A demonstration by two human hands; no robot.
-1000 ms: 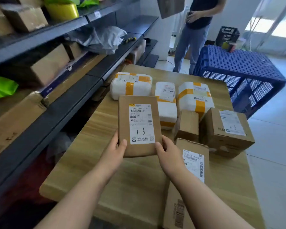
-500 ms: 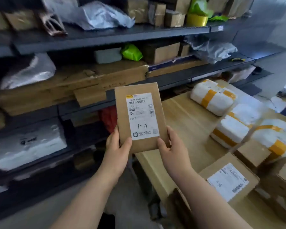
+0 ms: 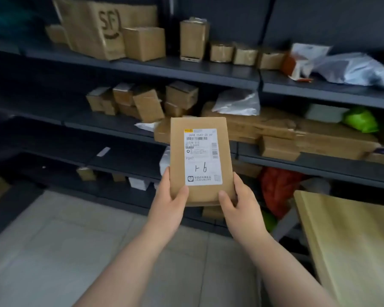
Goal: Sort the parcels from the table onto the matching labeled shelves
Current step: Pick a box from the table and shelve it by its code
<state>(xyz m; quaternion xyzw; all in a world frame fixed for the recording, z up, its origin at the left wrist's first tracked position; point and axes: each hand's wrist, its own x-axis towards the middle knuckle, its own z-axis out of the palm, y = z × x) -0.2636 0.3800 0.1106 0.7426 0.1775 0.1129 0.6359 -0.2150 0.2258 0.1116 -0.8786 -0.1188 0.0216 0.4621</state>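
Note:
A flat brown cardboard parcel (image 3: 200,122) with a white label, handwritten "1-6", is held upright in front of dark grey shelves (image 3: 142,67). My left hand (image 3: 171,196) grips its lower left edge and my right hand (image 3: 237,200) grips its lower right edge, thumbs on the front. The shelves behind hold many cardboard boxes and grey bags. A corner of the wooden table (image 3: 350,240) shows at the lower right; no parcels on it are in view.
A large "SF" box (image 3: 102,25) and small boxes stand on the top shelf. Stacked boxes (image 3: 146,100) and long flat cartons (image 3: 297,134) fill the middle shelf. A green bag (image 3: 359,119) and a red bag (image 3: 279,189) lie right. Pale tiled floor (image 3: 75,251) lies below.
I have turned left from the table to face the shelves, carrying the parcel in both hands. The table with its other parcels has slid out to the right edge of view.

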